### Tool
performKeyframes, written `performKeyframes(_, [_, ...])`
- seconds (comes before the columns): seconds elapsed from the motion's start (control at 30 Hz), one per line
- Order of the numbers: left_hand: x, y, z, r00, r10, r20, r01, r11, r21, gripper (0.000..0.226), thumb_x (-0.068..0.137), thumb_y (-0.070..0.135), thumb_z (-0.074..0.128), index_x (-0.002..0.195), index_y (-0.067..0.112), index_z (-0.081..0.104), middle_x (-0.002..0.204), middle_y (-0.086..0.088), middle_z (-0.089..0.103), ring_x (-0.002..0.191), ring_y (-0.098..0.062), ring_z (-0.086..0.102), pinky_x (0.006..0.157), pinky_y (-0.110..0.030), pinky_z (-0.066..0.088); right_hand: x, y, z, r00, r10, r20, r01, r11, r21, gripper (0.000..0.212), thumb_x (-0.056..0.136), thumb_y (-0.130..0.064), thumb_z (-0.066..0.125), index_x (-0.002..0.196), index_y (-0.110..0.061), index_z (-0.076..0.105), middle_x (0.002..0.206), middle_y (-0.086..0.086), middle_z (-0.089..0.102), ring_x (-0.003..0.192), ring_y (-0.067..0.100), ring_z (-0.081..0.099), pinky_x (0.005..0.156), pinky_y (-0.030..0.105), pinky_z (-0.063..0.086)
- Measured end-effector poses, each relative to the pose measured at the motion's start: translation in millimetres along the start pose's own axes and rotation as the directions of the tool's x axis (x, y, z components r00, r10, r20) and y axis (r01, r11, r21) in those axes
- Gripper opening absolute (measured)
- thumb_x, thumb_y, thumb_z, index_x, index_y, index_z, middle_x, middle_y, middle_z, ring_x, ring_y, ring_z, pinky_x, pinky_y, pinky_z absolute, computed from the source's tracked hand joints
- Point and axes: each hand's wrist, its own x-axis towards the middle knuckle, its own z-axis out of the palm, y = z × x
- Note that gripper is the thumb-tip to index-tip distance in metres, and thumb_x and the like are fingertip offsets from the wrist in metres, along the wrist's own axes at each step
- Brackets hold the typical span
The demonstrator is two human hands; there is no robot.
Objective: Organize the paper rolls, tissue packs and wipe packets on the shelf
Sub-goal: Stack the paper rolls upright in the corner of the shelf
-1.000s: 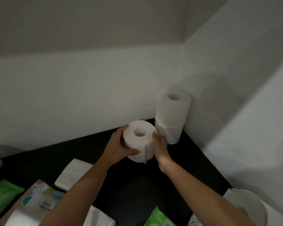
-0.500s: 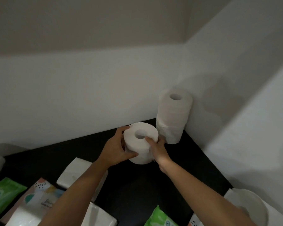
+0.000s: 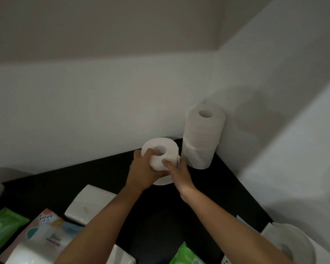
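From the head camera, the black shelf (image 3: 179,216) holds many paper things. In the far right corner, where the two white walls meet, stands a stack of two rolls (image 3: 202,136), one on top of the other, with the hole facing up. Just to the left of the stack is one more paper roll (image 3: 160,155), also with its hole up. It is very close to the stack, but it is hard to tell if they touch.

Nearer the person lies a plain white tissue pack (image 3: 90,204). Beside it is a tissue pack with a dotted pattern (image 3: 44,235). A green wipe packet (image 3: 2,227) lies at the far left, and a second green packet (image 3: 187,254) peeks in at the bottom edge. A big loose roll (image 3: 291,244) sits at the bottom right.

Both arms reach forward, and both are bare. The left hand (image 3: 143,172) wraps around the left side of the paper roll, with its fingers bent over the top next to the hole. The right hand (image 3: 179,174) grips the right side, with its thumb pressed on the front and its fingers tucked between the roll and the stack. It is not clear if the roll rests on the shelf.
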Motion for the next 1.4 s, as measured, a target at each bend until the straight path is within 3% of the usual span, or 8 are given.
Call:
performKeyframes(0.1, [3, 10, 10, 0.999, -0.034, -0.032, 0.035, 0.999, 0.035, 0.070, 0.064, 0.053, 0.078, 0.125, 0.035, 0.047, 0.124, -0.008, 0.034, 0.110, -0.031, 0.048, 0.088, -0.040, 0.050, -3, -1, -1, 1.000, -0.012, 0.005, 0.012, 0.999, 0.044, 0.049, 0.090, -0.021, 0.060, 0.133, -0.025, 0.039, 0.124, -0.003, 0.052, 0.102, 0.006, 0.051, 0.074, 0.013, 0.040])
performKeyframes(0.23, [3, 20, 20, 0.998, -0.030, -0.053, 0.030, 0.999, 0.013, 0.069, 0.067, 0.050, 0.077, 0.127, 0.036, 0.046, 0.120, -0.007, 0.032, 0.111, -0.032, 0.047, 0.084, -0.035, 0.050, -5, -1, -6, 1.000, 0.004, -0.024, -0.002, 0.998, 0.068, 0.059, 0.093, -0.023, 0.057, 0.144, -0.021, 0.030, 0.134, -0.002, 0.047, 0.111, 0.009, 0.045, 0.087, 0.019, 0.038])
performKeyframes(0.37, [3, 16, 17, 0.997, -0.058, -0.043, 0.052, 0.992, -0.115, 0.103, 0.056, 0.044, 0.087, 0.139, 0.033, 0.026, 0.123, -0.004, 0.032, 0.107, -0.026, 0.051, 0.082, -0.032, 0.047, -4, -3, -11, 0.999, -0.017, -0.042, 0.018, 0.999, 0.041, 0.061, 0.092, -0.022, 0.057, 0.146, -0.021, 0.029, 0.141, 0.001, 0.045, 0.126, 0.016, 0.043, 0.093, 0.024, 0.034])
performKeyframes(0.53, [11, 1, 8, 0.975, -0.187, 0.119, 0.213, 0.941, -0.265, 0.134, 0.056, 0.021, 0.090, 0.150, 0.020, -0.006, 0.150, -0.010, 0.021, 0.130, -0.029, 0.039, 0.099, -0.037, 0.038, 1, 0, -10, 0.998, 0.005, -0.070, -0.001, 0.999, 0.054, 0.067, 0.089, -0.023, 0.062, 0.146, -0.020, 0.028, 0.142, 0.001, 0.044, 0.131, 0.022, 0.042, 0.101, 0.030, 0.035])
performKeyframes(0.6, [14, -5, 7, 0.973, -0.178, 0.144, 0.214, 0.931, -0.297, 0.126, 0.055, 0.022, 0.090, 0.150, 0.016, 0.008, 0.146, -0.007, 0.030, 0.131, -0.028, 0.039, 0.101, -0.038, 0.039, 3, 4, -10, 0.995, 0.038, -0.092, -0.030, 0.996, 0.085, 0.070, 0.086, -0.026, 0.065, 0.146, -0.019, 0.029, 0.141, 0.002, 0.045, 0.127, 0.022, 0.044, 0.105, 0.034, 0.037])
performKeyframes(0.7, [13, -6, 8, 0.989, -0.098, 0.108, 0.115, 0.980, -0.162, 0.105, 0.054, 0.035, 0.089, 0.141, 0.014, 0.034, 0.136, -0.002, 0.042, 0.129, -0.021, 0.036, 0.101, -0.037, 0.040, 6, 6, -10, 0.994, 0.048, -0.101, -0.037, 0.994, 0.107, 0.070, 0.086, -0.025, 0.066, 0.144, -0.018, 0.029, 0.137, 0.001, 0.046, 0.122, 0.019, 0.045, 0.105, 0.036, 0.038])
performKeyframes(1.03, [13, 0, 15, 0.991, -0.121, 0.048, 0.128, 0.976, -0.175, 0.102, 0.059, 0.029, 0.089, 0.141, 0.011, 0.032, 0.141, -0.005, 0.041, 0.132, -0.020, 0.032, 0.099, -0.030, 0.033, 16, 11, -13, 0.987, 0.075, -0.140, -0.059, 0.992, 0.112, 0.070, 0.083, -0.027, 0.068, 0.142, -0.015, 0.032, 0.135, 0.002, 0.051, 0.122, 0.021, 0.049, 0.107, 0.041, 0.040])
performKeyframes(1.4, [-7, 16, 17, 0.972, -0.235, 0.023, 0.233, 0.941, -0.244, 0.113, 0.058, 0.031, 0.090, 0.145, 0.011, 0.019, 0.145, -0.011, 0.028, 0.130, -0.026, 0.037, 0.099, -0.033, 0.037, 6, -2, -23, 0.974, 0.076, -0.214, -0.072, 0.997, 0.023, 0.056, 0.085, -0.028, 0.068, 0.129, -0.008, 0.039, 0.125, 0.005, 0.053, 0.109, 0.018, 0.052, 0.090, 0.029, 0.043])
